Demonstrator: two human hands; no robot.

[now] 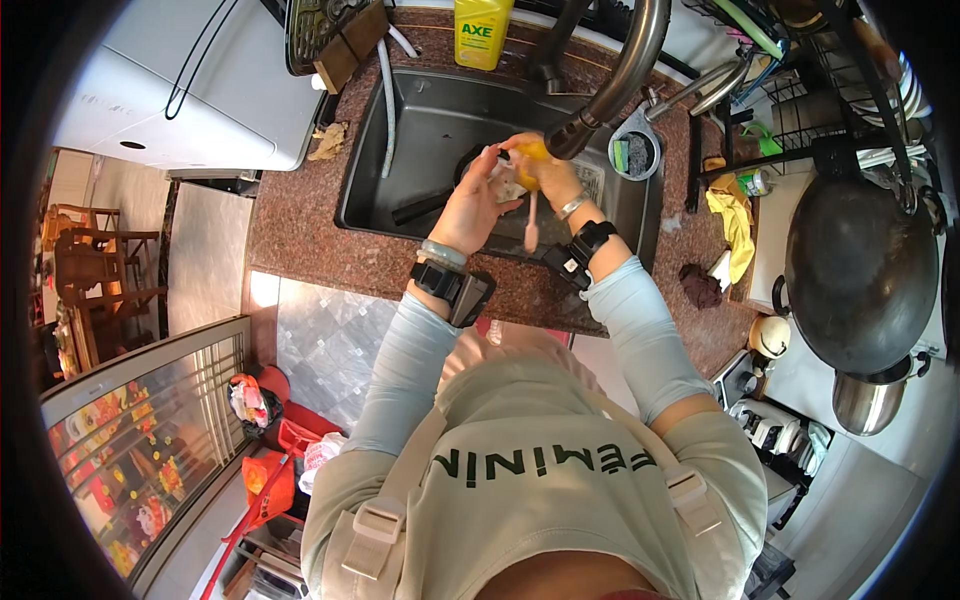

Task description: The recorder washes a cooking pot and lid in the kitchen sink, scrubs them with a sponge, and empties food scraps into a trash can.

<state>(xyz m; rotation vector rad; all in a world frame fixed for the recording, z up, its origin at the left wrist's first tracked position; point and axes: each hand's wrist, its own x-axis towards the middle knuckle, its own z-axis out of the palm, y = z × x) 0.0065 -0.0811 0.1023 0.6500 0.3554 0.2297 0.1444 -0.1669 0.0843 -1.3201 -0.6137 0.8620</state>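
Observation:
Over the dark sink (480,91), my left hand (469,206) holds a pale, partly see-through item (504,184), with the fingers spread along its left side; its exact kind is unclear. My right hand (561,186) grips a yellow sponge or cloth (533,161) pressed against that item. Below the right hand a pink handle (532,231) points down towards me; whether the hand grips it is hidden. A black pan handle (420,208) sticks out to the left from behind my left hand, in the basin. Right above my right hand hangs the faucet's spray head (568,136).
A yellow AXE detergent bottle (482,34) stands behind the sink. A grey hose (387,112) drops into the basin's left side. Right of the basin are a caddy with scrubbers (635,146), yellow cloth (731,217), brown rag (701,285) and a large wok (862,262).

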